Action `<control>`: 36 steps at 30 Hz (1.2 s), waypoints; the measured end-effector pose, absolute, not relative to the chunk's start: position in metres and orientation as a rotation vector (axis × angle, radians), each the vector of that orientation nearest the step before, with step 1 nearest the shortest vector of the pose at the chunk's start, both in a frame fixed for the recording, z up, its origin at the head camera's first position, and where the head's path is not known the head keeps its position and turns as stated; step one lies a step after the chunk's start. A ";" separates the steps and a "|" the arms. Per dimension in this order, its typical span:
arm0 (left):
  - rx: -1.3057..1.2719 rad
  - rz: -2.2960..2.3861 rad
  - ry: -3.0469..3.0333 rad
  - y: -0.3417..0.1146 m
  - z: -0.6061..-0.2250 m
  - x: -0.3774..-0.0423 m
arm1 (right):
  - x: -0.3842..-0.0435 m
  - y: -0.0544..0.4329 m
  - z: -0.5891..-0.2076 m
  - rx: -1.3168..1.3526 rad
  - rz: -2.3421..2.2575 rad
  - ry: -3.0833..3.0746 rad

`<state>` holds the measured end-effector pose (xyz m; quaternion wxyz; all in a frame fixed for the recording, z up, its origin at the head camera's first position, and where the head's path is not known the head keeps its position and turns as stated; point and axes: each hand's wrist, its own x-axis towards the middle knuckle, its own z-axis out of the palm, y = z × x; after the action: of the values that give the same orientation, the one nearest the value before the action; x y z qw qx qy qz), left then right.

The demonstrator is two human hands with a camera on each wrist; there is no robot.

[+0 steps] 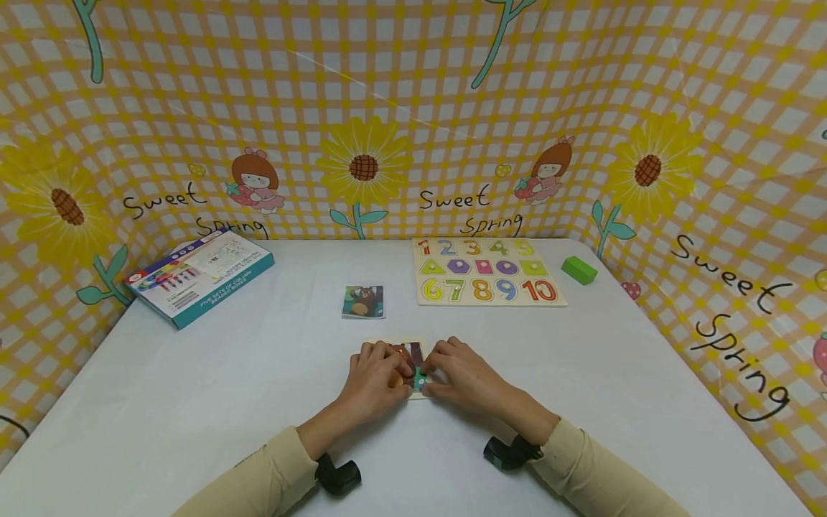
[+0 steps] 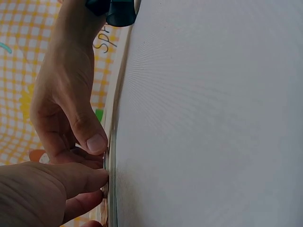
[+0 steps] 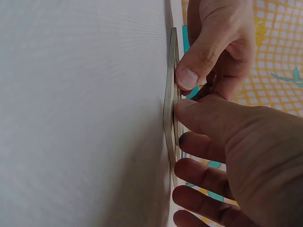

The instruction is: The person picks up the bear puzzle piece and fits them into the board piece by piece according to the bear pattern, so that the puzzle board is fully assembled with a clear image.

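A small wooden bear puzzle point(image 1: 416, 352) lies flat on the white table, partly covered by both hands. The left hand point(image 1: 371, 377) is on its left side; its thumb and bent index finger pinch a puzzle piece at the middle. From the right, the thumb and index finger of the right hand point(image 1: 461, 373) pinch the teal lower-right piece point(image 1: 420, 379). The wrist views show the puzzle edge-on: the left thumb point(image 3: 188, 78) and right thumb point(image 3: 189, 109) are close together, and a thin piece sits slightly tilted above the board point(image 3: 169, 99).
Beyond the puzzle lies a small bear picture card point(image 1: 363, 301). A number-and-shape board point(image 1: 487, 273) is at the back right, beside a green block point(image 1: 579, 270). A flat teal-edged box point(image 1: 200, 276) lies at the back left. Checked cloth point(image 1: 413, 93) surrounds the table behind.
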<state>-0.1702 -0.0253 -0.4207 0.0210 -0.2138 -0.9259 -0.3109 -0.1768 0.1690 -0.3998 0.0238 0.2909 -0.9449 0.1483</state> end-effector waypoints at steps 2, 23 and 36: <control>-0.664 -0.962 -2.869 -0.025 -0.420 -0.170 | -0.177 0.169 -0.400 0.904 0.456 -2.922; -0.673 -0.933 -2.869 -0.025 -0.420 -0.170 | -0.178 0.169 -0.401 0.949 0.470 -2.905; -0.672 -0.945 -2.856 -0.025 -0.420 -0.170 | -0.178 0.169 -0.400 0.926 0.473 -2.910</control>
<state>-0.1695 -0.0250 -0.4201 0.0294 -0.2179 -0.9262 -0.3064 -0.1779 0.1688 -0.4000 0.0257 0.2996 -0.9414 0.1529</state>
